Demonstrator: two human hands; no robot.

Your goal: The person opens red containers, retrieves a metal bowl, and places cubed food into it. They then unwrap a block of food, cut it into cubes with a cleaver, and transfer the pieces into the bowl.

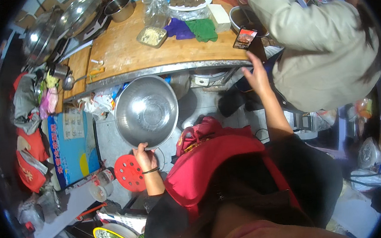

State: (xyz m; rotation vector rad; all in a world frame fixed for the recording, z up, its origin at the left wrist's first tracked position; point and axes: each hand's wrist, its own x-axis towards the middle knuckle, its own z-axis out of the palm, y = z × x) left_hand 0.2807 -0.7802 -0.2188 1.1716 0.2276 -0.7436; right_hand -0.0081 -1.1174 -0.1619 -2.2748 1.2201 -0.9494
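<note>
My left hand (146, 158) grips the near rim of a large stainless steel mixing bowl (158, 113). The bowl is tipped so that I look into its bare, shiny inside, and it hangs over the floor in front of the table. My right hand (257, 76) holds nothing; its fingers are spread beside the front edge of the wooden table (123, 54). Closest to those fingertips is a smartphone (245, 37) with a lit screen, at the table's right corner. Just behind the phone stands a bowl of dark liquid (248, 18) with a ladle in it.
A person in a beige jacket (325, 56) stands close on my right. On the table are a tray of pale minced food (152, 36), purple cloth (179, 28), green cloth (203, 30), a white block (219, 17) and a steel pot (119, 9). A red stool (129, 173) is below.
</note>
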